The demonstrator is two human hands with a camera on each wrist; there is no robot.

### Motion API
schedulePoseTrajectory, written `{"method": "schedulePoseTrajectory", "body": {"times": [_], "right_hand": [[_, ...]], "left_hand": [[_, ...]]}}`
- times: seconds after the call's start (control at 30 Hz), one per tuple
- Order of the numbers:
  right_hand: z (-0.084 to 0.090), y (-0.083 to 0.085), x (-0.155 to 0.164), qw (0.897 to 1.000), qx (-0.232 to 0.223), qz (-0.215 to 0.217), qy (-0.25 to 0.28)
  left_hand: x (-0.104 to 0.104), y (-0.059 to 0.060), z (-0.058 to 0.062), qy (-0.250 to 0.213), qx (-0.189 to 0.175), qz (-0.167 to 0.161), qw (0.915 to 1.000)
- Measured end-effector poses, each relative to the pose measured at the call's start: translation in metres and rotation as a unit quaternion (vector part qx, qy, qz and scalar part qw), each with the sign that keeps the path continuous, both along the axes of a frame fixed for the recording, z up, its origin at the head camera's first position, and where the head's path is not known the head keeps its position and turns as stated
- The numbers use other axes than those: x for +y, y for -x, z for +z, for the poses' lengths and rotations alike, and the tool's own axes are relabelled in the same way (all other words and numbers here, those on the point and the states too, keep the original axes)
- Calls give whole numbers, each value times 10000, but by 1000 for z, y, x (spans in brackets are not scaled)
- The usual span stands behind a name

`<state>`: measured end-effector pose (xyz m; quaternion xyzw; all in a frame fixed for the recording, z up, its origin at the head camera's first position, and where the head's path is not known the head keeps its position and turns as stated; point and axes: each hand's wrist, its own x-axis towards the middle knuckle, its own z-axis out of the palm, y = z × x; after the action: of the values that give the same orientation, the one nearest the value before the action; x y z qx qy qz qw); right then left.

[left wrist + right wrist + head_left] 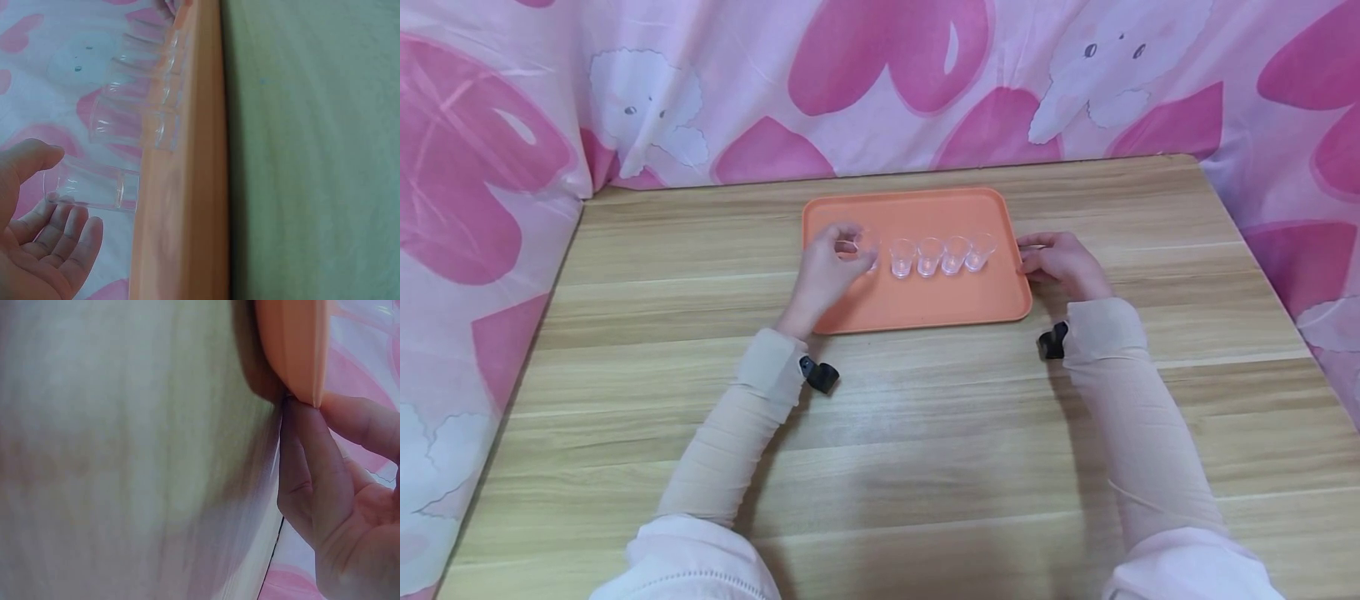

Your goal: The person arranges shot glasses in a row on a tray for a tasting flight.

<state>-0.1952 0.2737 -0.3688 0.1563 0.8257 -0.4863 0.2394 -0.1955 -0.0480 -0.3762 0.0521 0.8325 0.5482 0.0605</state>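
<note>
An orange tray lies on the table with a row of small clear plastic cups standing on it. At the left end of that row, my left hand holds another clear cup near its rim, thumb on one side and fingers on the other. This cup stands upright, its base close to the tray floor. My right hand is at the tray's right side. In the right wrist view, its thumb and fingertips pinch the tray's edge.
The wood-grain table reaches around the tray on all sides. Pink patterned cloth hangs behind the table and along both sides. A black camera mount sits on the left wrist, and another black mount on the right.
</note>
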Motion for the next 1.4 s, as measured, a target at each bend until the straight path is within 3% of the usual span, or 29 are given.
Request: {"method": "schedulePoseTrajectory", "body": {"times": [0.67,1.4], "right_hand": [[1,1,-1,9999,-133,-40,-43],[2,-1,-2,10000,-48,-61,-3]], "left_hand": [[6,-5,-5,424,-220,-150,9987],[7,-2,-9,427,-378,-191,9982]]}}
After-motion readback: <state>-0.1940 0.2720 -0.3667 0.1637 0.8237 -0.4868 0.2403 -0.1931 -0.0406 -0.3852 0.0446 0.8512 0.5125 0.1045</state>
